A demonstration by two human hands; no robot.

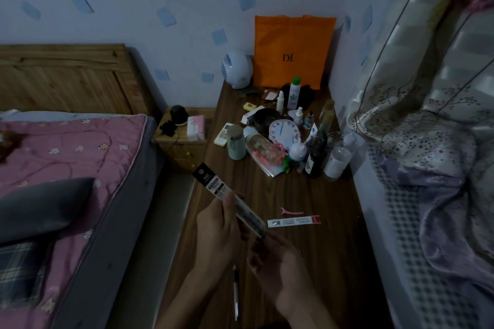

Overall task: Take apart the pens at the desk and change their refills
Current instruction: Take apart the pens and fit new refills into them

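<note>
Currently, on the head view, the only one supplied: you are holding the refill pack point(213, 184) above the near half of the tabletop point(328, 262), slanting from upper left down to the right. Your left hand point(216, 230) is gripping its middle, fingers curled round the sleeve. Your right hand point(270, 262) is working at the pack's lower end, fingers curled and apparently pinching it. The light is too dim to say whether a refill is coming out.

The pen point(235, 291) is lying on the tabletop near the front edge, below your hands. It is in one piece as far as can be seen, and neither hand is touching it. A second packet point(293, 221), white with a red end, is lying flat just right of your hands, with a pink clip point(291, 212) just beyond it. Bottles and a clock point(283, 131) are crowding the far half.

Judgement: the task is sitting at an early stage. No pen is showing as dismantled and no refill as exchanged, so dismantling, swapping and reassembly are all remaining.
</note>
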